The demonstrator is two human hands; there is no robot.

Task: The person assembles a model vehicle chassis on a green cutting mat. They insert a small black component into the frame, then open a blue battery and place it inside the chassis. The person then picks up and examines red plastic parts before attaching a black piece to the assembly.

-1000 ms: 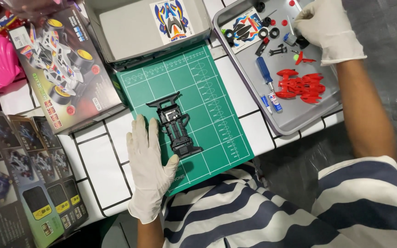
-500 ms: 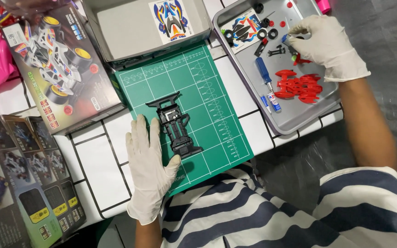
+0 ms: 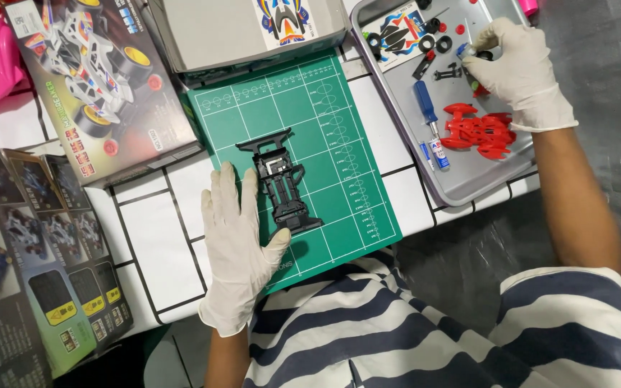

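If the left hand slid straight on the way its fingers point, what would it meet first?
The left hand lies flat on the green cutting mat, fingers pointing away from the person. Straight ahead is bare mat, then probably the grey box; the black chassis lies just beside that line.

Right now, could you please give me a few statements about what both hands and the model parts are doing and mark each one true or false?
1. The left hand lies flat on the green cutting mat beside the black chassis. True.
2. The right hand rests on the cutting mat. False: it is over the grey metal tray, pinching a small part.
3. The red plastic parts lie in the tray. True.
4. The blue-handled screwdriver is in the left hand. False: it lies loose in the tray.
5. The black chassis sits on the model kit box. False: it sits on the cutting mat.
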